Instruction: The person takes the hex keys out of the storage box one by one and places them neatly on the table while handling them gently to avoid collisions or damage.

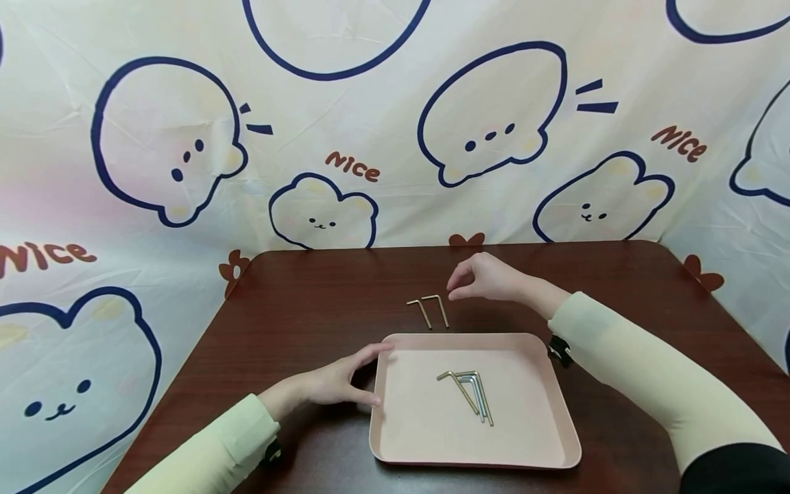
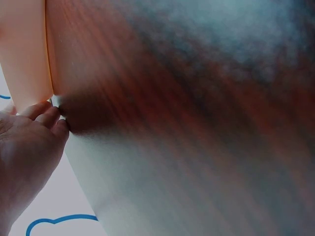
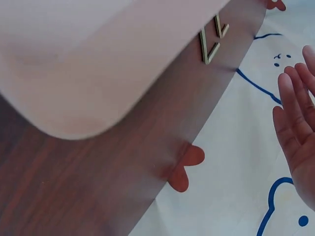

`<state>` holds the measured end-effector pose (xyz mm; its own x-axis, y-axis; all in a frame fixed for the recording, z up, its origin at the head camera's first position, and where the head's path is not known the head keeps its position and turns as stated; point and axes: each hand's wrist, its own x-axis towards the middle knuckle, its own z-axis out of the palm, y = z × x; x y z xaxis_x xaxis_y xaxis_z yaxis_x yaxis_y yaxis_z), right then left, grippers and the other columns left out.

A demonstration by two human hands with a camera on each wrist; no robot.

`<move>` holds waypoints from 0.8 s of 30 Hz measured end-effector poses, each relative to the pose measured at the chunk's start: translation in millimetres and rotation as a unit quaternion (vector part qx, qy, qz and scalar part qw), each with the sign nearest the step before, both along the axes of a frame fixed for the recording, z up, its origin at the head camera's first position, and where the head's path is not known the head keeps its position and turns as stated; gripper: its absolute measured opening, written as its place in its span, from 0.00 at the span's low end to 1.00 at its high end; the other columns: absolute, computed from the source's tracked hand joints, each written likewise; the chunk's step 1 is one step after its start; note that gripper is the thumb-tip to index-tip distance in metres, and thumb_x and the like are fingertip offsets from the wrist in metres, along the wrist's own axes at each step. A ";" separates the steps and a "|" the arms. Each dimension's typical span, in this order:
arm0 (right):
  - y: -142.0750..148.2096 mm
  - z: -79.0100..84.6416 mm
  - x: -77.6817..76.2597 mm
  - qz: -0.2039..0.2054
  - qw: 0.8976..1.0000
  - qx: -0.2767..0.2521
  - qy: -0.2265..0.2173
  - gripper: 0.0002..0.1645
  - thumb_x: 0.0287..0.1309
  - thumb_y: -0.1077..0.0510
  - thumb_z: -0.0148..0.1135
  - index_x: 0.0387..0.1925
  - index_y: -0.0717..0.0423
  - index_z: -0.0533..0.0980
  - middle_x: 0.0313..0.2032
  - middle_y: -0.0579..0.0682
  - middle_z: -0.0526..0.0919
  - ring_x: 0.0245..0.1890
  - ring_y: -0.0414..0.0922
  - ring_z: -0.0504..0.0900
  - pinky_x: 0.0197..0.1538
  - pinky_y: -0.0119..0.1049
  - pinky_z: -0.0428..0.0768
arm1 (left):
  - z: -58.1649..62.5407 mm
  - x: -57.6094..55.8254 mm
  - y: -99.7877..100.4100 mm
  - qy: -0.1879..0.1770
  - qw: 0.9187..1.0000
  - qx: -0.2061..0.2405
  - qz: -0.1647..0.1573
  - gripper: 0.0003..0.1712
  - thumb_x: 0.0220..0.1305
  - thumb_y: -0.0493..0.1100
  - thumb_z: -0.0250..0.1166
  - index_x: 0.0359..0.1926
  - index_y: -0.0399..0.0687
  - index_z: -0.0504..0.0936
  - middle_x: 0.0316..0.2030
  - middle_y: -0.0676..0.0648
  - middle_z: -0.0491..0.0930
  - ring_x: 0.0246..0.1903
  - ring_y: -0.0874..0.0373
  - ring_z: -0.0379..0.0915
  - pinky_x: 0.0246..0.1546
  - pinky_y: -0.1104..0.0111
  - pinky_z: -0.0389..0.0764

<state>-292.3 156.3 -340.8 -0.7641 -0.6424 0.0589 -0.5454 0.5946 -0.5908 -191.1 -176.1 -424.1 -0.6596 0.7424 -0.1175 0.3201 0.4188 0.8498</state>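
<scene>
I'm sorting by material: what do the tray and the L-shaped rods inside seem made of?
Tray: probably plastic, fairly matte pink, judging by its smooth, rounded corners. L-shaped rods: likely metal, some gold-toned, some silvery, given their shine.

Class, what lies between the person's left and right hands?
The head view shows two gold-toned L-shaped hex keys, plus a corner of the pink tray, between the left hand and right hand.

Head view: forward, down. Wrist views: nearer, apparently sharing tray (image 1: 413,418).

Right hand (image 1: 489,277) beyond left hand (image 1: 328,382)
</scene>
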 end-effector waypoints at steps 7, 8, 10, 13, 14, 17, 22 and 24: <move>0.9 -7.3 17.1 0.051 0.998 -0.024 0.019 0.07 0.53 0.56 0.73 0.36 0.51 0.86 0.33 0.39 0.85 0.33 0.38 0.81 0.38 0.34 0.80 | -0.6 0.1 -0.5 0.003 1.000 -0.001 -0.002 0.49 0.57 0.44 0.73 0.73 0.52 0.54 0.73 0.48 0.53 0.71 0.57 0.44 0.68 0.56 0.47; 0.8 -8.1 19.6 0.059 0.998 -0.027 0.019 0.07 0.53 0.57 0.73 0.36 0.51 0.86 0.32 0.39 0.84 0.32 0.38 0.81 0.38 0.34 0.80 | -0.7 0.0 -0.6 0.002 1.000 -0.001 -0.001 0.49 0.57 0.44 0.73 0.73 0.52 0.54 0.73 0.48 0.53 0.71 0.57 0.44 0.68 0.56 0.46; 0.6 -9.7 24.7 0.073 0.997 -0.030 0.018 0.08 0.53 0.57 0.73 0.36 0.52 0.86 0.31 0.37 0.84 0.32 0.37 0.81 0.38 0.33 0.80 | -0.9 -0.1 -0.5 0.002 1.000 -0.001 -0.001 0.49 0.57 0.44 0.73 0.73 0.52 0.54 0.73 0.48 0.53 0.71 0.57 0.44 0.68 0.56 0.46; 0.7 -12.9 31.9 0.095 0.995 -0.035 0.013 0.08 0.52 0.58 0.74 0.36 0.54 0.86 0.31 0.36 0.83 0.32 0.37 0.81 0.38 0.33 0.80 | -1.1 -0.3 -0.3 0.002 1.000 -0.001 -0.001 0.49 0.58 0.44 0.73 0.73 0.52 0.54 0.73 0.48 0.52 0.71 0.57 0.44 0.68 0.56 0.46; 0.7 -14.2 34.1 0.101 0.994 -0.036 0.012 0.08 0.52 0.58 0.74 0.36 0.53 0.86 0.30 0.36 0.83 0.32 0.36 0.81 0.38 0.33 0.80 | -1.0 -0.3 -0.3 0.001 1.000 -0.001 0.000 0.49 0.58 0.44 0.73 0.73 0.53 0.54 0.73 0.48 0.52 0.71 0.57 0.44 0.68 0.56 0.46; 0.5 -18.3 41.0 0.117 0.992 -0.038 0.001 0.07 0.52 0.61 0.73 0.36 0.53 0.86 0.30 0.36 0.83 0.31 0.36 0.81 0.39 0.33 0.80 | -0.5 -0.3 -0.2 -0.003 1.000 -0.001 0.001 0.49 0.58 0.44 0.73 0.74 0.53 0.54 0.73 0.48 0.52 0.71 0.57 0.44 0.68 0.55 0.46; -3.1 -24.5 52.8 0.132 0.991 -0.033 -0.009 0.06 0.51 0.63 0.74 0.34 0.53 0.86 0.28 0.35 0.81 0.30 0.34 0.79 0.38 0.31 0.79 | 0.2 0.2 0.0 -0.006 1.000 0.001 0.003 0.49 0.58 0.43 0.73 0.73 0.54 0.54 0.73 0.48 0.53 0.71 0.57 0.44 0.68 0.54 0.46; -5.4 -27.0 57.0 0.139 0.990 -0.025 -0.007 0.06 0.51 0.62 0.74 0.33 0.54 0.86 0.27 0.34 0.80 0.29 0.33 0.78 0.35 0.30 0.78 | 0.3 0.4 0.1 -0.005 1.000 0.001 0.002 0.49 0.57 0.43 0.73 0.73 0.54 0.54 0.73 0.48 0.52 0.71 0.57 0.44 0.68 0.55 0.46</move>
<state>-235.3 150.9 -367.9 -0.5590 -0.8246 0.0871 -0.6757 0.3921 -0.6242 -190.6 -176.0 -423.8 -0.6617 0.7396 -0.1230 0.3095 0.4189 0.8536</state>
